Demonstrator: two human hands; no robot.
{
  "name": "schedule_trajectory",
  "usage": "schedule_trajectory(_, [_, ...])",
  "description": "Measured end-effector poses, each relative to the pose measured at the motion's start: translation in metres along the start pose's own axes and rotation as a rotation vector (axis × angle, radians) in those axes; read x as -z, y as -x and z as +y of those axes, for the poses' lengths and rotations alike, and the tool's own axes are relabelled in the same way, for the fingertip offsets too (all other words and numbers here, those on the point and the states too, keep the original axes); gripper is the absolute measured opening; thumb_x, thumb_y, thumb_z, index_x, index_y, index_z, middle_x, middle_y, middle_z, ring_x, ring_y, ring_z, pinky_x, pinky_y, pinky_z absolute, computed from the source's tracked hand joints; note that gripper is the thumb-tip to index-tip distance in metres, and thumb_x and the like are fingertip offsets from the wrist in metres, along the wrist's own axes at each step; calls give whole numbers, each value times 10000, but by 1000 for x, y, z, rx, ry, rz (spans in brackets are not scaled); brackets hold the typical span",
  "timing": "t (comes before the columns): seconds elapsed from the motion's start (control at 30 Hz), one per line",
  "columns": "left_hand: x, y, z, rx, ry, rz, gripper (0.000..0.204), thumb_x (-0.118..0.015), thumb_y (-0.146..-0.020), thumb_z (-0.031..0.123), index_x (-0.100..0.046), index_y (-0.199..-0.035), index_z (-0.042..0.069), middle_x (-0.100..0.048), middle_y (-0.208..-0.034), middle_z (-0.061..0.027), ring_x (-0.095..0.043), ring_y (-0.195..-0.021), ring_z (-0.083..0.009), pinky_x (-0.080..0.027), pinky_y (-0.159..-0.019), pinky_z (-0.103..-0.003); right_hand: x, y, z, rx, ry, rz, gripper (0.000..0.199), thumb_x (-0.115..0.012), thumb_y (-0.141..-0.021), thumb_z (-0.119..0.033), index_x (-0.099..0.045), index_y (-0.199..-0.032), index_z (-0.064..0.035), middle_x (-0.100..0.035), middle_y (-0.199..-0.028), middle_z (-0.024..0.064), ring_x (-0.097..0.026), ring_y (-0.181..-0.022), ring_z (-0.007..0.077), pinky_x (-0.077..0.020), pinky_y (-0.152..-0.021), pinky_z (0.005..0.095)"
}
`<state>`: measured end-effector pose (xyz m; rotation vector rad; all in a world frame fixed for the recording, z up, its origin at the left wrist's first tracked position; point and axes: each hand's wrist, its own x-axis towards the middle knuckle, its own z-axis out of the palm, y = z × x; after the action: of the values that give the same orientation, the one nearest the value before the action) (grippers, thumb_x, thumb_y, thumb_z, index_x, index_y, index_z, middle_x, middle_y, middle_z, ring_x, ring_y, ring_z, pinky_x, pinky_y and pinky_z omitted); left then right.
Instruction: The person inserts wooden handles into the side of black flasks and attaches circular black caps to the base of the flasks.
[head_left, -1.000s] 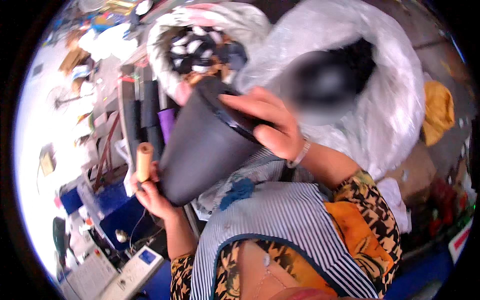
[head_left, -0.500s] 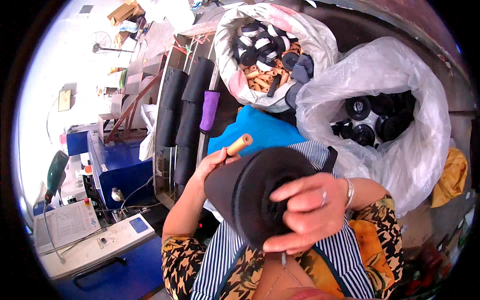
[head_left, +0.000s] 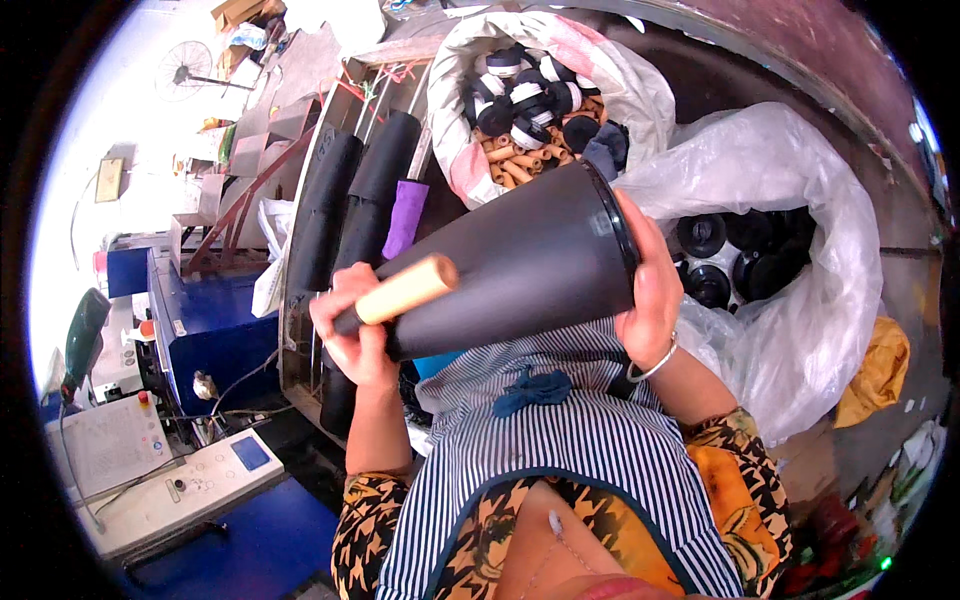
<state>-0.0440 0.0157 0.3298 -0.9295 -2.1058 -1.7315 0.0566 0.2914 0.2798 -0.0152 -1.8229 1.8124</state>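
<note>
A large black tapered cylinder (head_left: 510, 265) lies across in front of my chest, its wide rimmed end to the right and its narrower end to the left. At the narrow end my left hand (head_left: 352, 322) is closed around the base of a tan tube-shaped handle (head_left: 410, 288), which sticks out in front of the cylinder. Whether the handle is fixed to the cylinder is hidden by my fingers. My right hand (head_left: 652, 290) supports the wide end, its fingers over the rim and its thumb underneath.
A white sack (head_left: 455, 150) beyond holds black-and-white round parts and tan tubes. Right of it stands a clear plastic bag (head_left: 840, 300) with black round parts. A rack with black rollers (head_left: 385, 155) and a purple sleeve (head_left: 405, 218) is at left, near a control panel (head_left: 215, 480).
The cylinder has turned from its wide end facing me to lying sideways. My right hand has moved from that end's centre to its rim; my left hand has shifted left with the tan handle.
</note>
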Motion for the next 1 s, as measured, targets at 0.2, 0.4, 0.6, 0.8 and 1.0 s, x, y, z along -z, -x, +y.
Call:
schedule_trajectory(0.2, [23,1,-15,1254,722,-136,402,-636,-922,393,-529,-1082,40,-474,-768,-3,-533,-745,-155,-480,-664,-296,-9,-7,-45,777,-21,-307,356,-620,-781,-350,-753,-1060,-173,-443,-729,-14,-468,-715,171,-520,-817,408])
schedule_trajectory(0.4, [31,12,-23,1409,557,85,310,-632,-932,371,-529,-968,81,-533,-809,-36,-537,-745,-126,-483,-670,-282,-2,-14,-10,402,-6,-388,409,-577,-875,-306,-650,-1225,-107,-563,-991,68,-539,-836,224,-478,-901,405])
schedule_trajectory(0.6, [-39,-2,53,-909,-551,-901,79,-656,-726,168,-584,-717,136,-555,-790,11,-565,-783,-142,-508,-769,-287,-8,6,125,-1278,-1202,-78,314,-530,-977,-262,-660,-1111,-9,-690,-1125,104,-677,-945,206,-535,-876,364])
schedule_trajectory(0.8, [-23,-29,41,-255,-658,-900,300,-716,-690,260,-646,-913,74,-609,-801,-62,-580,-836,-218,-441,-934,-548,64,33,144,-1045,-153,-32,337,-571,-959,-370,-682,-968,-52,-674,-855,29,-597,-721,97,-506,-625,239])
schedule_trajectory(1.0, [42,69,-22,1399,539,497,447,-562,-977,347,-545,-1304,44,-624,-1213,-141,-599,-1139,-258,-514,-928,-405,181,100,260,-1030,1257,-585,409,-672,-814,-280,-626,-1197,-146,-658,-1173,166,-635,-1068,362,-521,-890,479])
